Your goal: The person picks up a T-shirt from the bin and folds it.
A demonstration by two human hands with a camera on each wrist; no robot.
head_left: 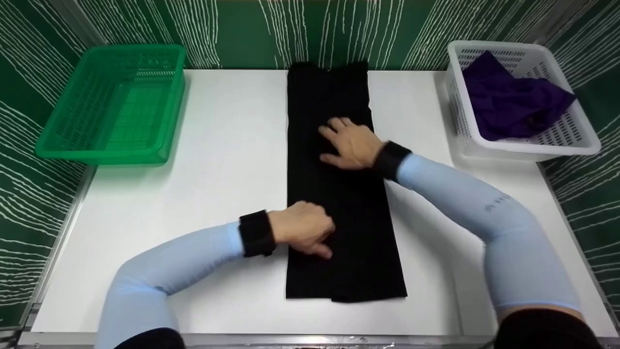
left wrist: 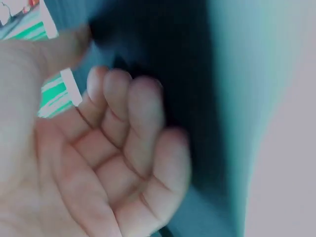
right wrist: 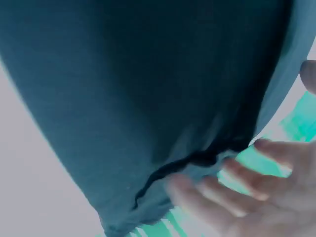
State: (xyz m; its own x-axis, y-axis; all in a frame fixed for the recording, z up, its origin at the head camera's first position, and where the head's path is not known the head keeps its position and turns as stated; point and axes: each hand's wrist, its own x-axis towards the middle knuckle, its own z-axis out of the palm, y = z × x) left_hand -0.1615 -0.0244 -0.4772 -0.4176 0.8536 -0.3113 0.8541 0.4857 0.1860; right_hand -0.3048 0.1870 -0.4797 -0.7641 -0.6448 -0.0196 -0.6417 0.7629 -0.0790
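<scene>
A long black garment (head_left: 339,194), which looks like trousers folded lengthwise, lies flat down the middle of the white table. My right hand (head_left: 352,144) is on its upper half, with fingers extended and slightly apart. In the right wrist view those fingers (right wrist: 202,202) are near a wrinkled edge of the cloth. Over the lower half is my left hand (head_left: 304,227), its fingers loosely bent and the thumb held apart. Nothing sits in the left palm (left wrist: 74,177) in the left wrist view. Whether the left fingertips touch the cloth is hard to tell.
At the back left stands a green plastic basket (head_left: 164,145) with nothing visible in it. A white basket (head_left: 537,150) at the back right holds a crumpled purple cloth (head_left: 513,102). Green panels with white streaks (head_left: 252,34) border the white table (head_left: 232,140).
</scene>
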